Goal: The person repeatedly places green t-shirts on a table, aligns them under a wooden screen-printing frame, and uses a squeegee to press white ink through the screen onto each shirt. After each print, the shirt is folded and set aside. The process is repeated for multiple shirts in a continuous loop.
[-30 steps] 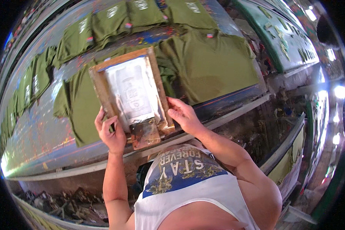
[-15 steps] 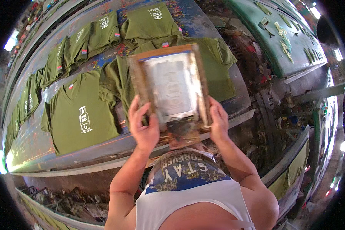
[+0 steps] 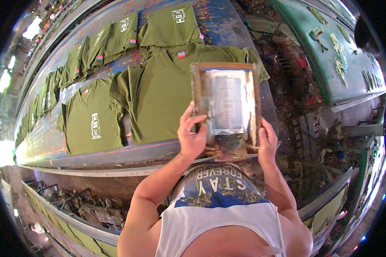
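Between my two hands is a wood-framed printing screen [image 3: 228, 103], its pale mesh marked with a faint stencil and its near end stained dark. My left hand [image 3: 192, 133] grips the left side of the frame, fingers bent round the edge. On the opposite side my right hand [image 3: 267, 139] is closed on the frame. The screen is held above the right part of an olive green T-shirt [image 3: 163, 94] laid flat, whose visible front has no print. Left of that lies another olive T-shirt [image 3: 83, 124] with a white cylinder-shaped print.
Several more printed olive shirts [image 3: 169, 28] lie along the far side of the long paint-spotted table [image 3: 227, 25]. Rightward, past a cluttered gap, a green table [image 3: 330, 81] holds a tangled pale cord [image 3: 339, 55]. A rail [image 3: 73, 214] runs behind at the lower left.
Both hands have carried the screen to the right, uncovering the middle of the unprinted shirt and its neck label. My grip on the frame is unchanged.
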Available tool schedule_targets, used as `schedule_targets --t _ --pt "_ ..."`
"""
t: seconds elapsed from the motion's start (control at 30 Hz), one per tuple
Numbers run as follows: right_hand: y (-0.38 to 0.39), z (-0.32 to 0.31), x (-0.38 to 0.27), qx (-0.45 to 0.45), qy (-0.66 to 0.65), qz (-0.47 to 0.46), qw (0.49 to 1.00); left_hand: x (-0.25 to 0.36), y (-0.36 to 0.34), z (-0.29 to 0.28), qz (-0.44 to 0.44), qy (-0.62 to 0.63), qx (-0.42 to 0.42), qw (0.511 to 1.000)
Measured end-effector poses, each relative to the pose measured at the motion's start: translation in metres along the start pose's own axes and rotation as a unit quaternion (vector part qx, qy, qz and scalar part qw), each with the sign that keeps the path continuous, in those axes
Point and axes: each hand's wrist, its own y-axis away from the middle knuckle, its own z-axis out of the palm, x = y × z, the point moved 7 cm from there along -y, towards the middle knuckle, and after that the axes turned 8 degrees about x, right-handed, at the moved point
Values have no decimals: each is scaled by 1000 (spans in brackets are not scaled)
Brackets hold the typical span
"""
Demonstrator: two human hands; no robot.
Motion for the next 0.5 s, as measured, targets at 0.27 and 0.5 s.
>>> schedule_targets --t 0.27,0.5 --pt "-23 59 8 -98 -27 -7 995 -32 -16 -33 -16 -42 37 998" --pt "-32 58 20 -102 12 4 995 -44 -14 -27 -36 -34 45 998"
